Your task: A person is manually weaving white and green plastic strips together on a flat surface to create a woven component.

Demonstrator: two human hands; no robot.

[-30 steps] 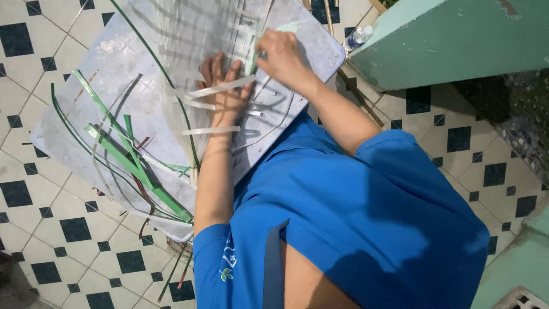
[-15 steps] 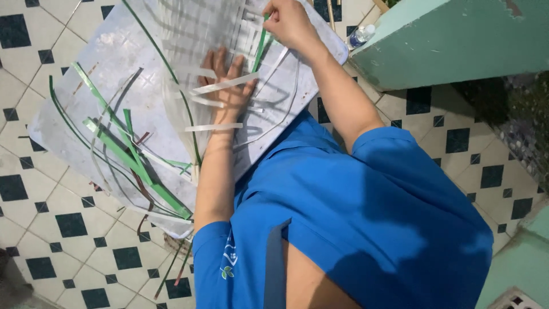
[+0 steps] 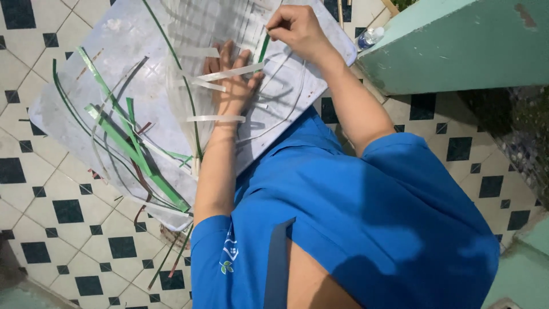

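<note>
On the grey board (image 3: 114, 34) lying on the tiled floor (image 3: 74, 229), green strips (image 3: 123, 137) are lying near its left edge. The left hand (image 3: 231, 86) is pressing flat with open fingers on white strips (image 3: 229, 73) at the middle. The right hand (image 3: 297, 28) is pinching a green strip (image 3: 263, 48) near the far edge, fingers closed.

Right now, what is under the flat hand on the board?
Under the left hand lie woven clear strips on the white board. Pale strips cross over its fingers. The weave beneath the palm is covered.
</note>
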